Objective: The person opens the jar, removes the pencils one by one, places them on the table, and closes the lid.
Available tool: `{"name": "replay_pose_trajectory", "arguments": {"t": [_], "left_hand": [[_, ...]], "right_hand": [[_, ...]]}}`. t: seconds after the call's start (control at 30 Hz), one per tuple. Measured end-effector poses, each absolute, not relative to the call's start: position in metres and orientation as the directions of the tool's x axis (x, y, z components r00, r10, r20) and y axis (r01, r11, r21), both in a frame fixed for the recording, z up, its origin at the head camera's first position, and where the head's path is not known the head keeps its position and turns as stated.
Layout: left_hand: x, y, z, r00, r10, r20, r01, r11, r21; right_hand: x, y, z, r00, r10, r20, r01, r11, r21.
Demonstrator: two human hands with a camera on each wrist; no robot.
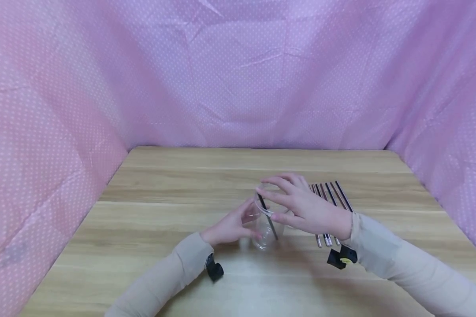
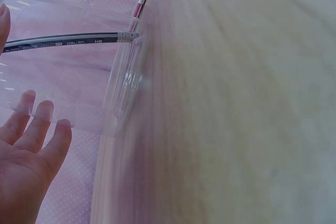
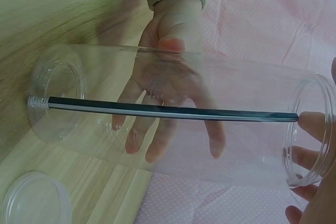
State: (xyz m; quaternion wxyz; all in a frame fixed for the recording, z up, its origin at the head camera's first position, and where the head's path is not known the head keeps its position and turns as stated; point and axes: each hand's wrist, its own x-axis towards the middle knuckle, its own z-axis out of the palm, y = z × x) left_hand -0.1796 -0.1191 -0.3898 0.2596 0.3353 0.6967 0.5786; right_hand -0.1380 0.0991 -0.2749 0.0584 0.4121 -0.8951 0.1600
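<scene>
A clear plastic jar (image 1: 266, 235) stands upright on the table, with one dark pencil (image 3: 173, 111) leaning inside it, eraser end at the bottom. My left hand (image 1: 234, 226) holds the jar from the left side; through the clear wall in the right wrist view, its fingers (image 3: 157, 140) spread behind the jar and its thumb lies on the near side. Over the jar's mouth, my right hand (image 1: 301, 204) has its fingers spread around the rim (image 3: 323, 156). One right fingertip is at the pencil's upper end; whether it presses on it I cannot tell.
Several pencils (image 1: 335, 196) lie side by side on the table to the right, partly hidden under the right hand and wrist. A clear round lid (image 3: 37, 203) lies by the jar. Pink dotted cloth (image 1: 238, 88) hangs around the wooden table (image 1: 174, 176).
</scene>
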Motion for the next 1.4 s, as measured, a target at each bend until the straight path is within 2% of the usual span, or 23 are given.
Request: {"name": "replay_pose_trajectory", "arguments": {"t": [0.53, 0.93, 1.2, 1.4], "left_hand": [[-0.1794, -0.1199, -0.3884, -0.630, 0.775, 0.042, 0.173, 0.088, 0.981], [-0.1806, -0.1202, -0.3886, -0.643, 0.766, 0.012, 0.162, 0.121, 0.979], [-0.1838, -0.1191, -0.3904, -0.614, 0.787, 0.060, 0.188, 0.072, 0.979], [-0.1822, -0.1190, -0.3901, -0.606, 0.792, 0.073, 0.186, 0.052, 0.981]], "right_hand": [[-0.1404, 0.1000, -0.2751, -0.616, -0.744, 0.259, -0.787, 0.581, -0.206], [-0.1411, 0.1010, -0.2763, -0.616, -0.738, 0.274, -0.787, 0.566, -0.245], [-0.1390, 0.1012, -0.2729, -0.628, -0.726, 0.279, -0.777, 0.567, -0.273], [-0.1374, 0.0997, -0.2723, -0.586, -0.731, 0.350, -0.810, 0.519, -0.272]]}}
